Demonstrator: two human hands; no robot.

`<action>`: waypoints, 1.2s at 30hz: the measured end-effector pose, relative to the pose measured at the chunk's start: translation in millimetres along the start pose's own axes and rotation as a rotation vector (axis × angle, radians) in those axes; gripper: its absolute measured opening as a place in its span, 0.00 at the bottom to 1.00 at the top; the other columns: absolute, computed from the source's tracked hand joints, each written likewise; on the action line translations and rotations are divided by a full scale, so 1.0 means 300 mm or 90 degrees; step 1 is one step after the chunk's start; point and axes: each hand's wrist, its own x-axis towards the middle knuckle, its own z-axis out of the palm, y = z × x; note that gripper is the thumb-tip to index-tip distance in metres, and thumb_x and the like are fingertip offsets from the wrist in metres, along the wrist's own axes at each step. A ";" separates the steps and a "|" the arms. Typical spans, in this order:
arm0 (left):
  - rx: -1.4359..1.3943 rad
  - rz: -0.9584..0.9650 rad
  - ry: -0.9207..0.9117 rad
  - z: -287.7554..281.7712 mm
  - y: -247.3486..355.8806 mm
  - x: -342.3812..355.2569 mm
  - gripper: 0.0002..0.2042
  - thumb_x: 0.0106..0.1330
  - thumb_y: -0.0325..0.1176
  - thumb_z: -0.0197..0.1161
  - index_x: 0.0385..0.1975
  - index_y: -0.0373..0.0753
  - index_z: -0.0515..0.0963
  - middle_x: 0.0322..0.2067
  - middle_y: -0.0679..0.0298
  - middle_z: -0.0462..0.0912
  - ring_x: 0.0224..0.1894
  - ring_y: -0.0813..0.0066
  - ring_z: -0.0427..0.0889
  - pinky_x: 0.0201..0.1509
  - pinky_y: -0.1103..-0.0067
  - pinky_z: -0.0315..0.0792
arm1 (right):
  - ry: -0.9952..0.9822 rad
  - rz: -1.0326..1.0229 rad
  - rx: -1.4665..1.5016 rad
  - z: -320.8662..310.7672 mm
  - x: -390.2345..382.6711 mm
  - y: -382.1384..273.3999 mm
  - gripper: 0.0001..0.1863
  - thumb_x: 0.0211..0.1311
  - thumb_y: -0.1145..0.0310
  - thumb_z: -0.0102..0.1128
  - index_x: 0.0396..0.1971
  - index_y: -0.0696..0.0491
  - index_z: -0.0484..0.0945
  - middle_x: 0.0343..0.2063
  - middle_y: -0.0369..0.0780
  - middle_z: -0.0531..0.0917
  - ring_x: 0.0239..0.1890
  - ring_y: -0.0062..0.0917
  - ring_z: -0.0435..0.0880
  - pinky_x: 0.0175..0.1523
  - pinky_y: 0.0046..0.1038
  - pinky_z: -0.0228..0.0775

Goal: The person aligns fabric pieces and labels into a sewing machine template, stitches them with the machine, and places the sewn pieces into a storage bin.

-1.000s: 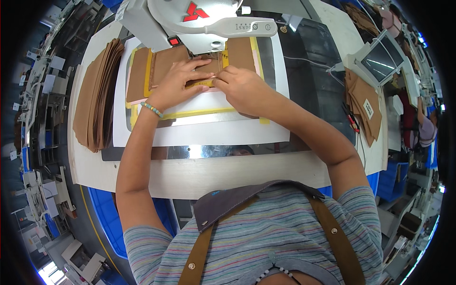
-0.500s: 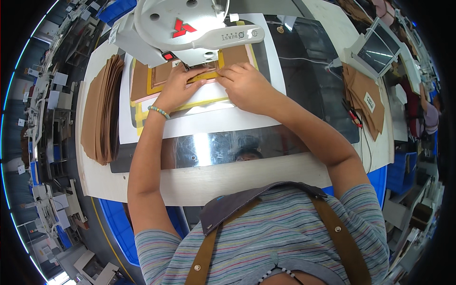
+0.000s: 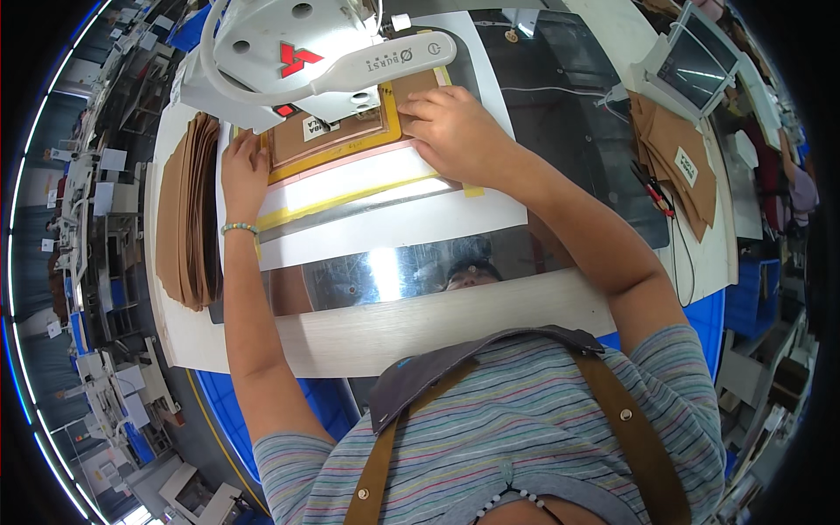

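Observation:
A sewing machine head overhangs a template with yellow borders, brown pieces and a white label, set on a white sheet. My left hand is at the template's left edge, fingers bent onto it, closed on that edge. My right hand rests on the template's right side, fingers bent but apart, open, tips beside the yellow border. The machine head hides the template's far part.
A stack of brown pieces lies left, more right beside a screen, cable and red-handled tool. A dark shiny plate lies under the sheet. Blue bins sit below the table. A person is at far right.
My left hand has slid from the template's middle to its left edge. My right hand has moved slightly up and right. More of the template's front strip and white label now shows.

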 end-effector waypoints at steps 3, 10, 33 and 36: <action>0.075 -0.065 -0.063 -0.014 -0.101 -0.036 0.21 0.76 0.36 0.63 0.64 0.32 0.82 0.70 0.54 0.78 0.71 0.53 0.75 0.77 0.63 0.68 | 0.028 0.009 -0.003 -0.011 0.009 0.020 0.08 0.64 0.69 0.68 0.39 0.55 0.91 0.48 0.39 0.90 0.58 0.31 0.83 0.68 0.42 0.70; -0.069 -0.063 -0.073 -0.028 -0.169 -0.124 0.24 0.78 0.41 0.63 0.69 0.37 0.79 0.75 0.58 0.74 0.75 0.54 0.71 0.81 0.64 0.64 | 0.023 -0.072 0.092 -0.019 0.017 -0.038 0.06 0.63 0.67 0.72 0.34 0.53 0.90 0.38 0.34 0.88 0.50 0.27 0.83 0.61 0.36 0.72; -0.601 -0.207 -0.009 0.169 0.241 -0.027 0.18 0.79 0.38 0.63 0.54 0.27 0.86 0.71 0.53 0.77 0.72 0.60 0.74 0.75 0.70 0.66 | -0.084 -0.066 -0.031 -0.043 -0.009 -0.087 0.03 0.46 0.74 0.70 0.23 0.55 0.87 0.29 0.38 0.84 0.36 0.30 0.87 0.39 0.32 0.79; -0.697 -0.227 -0.065 0.212 0.290 0.032 0.14 0.74 0.33 0.64 0.51 0.28 0.86 0.61 0.51 0.84 0.63 0.56 0.82 0.67 0.68 0.74 | -0.142 -0.035 -0.069 -0.079 -0.007 -0.063 0.04 0.45 0.75 0.71 0.24 0.55 0.88 0.27 0.40 0.85 0.34 0.33 0.89 0.38 0.34 0.82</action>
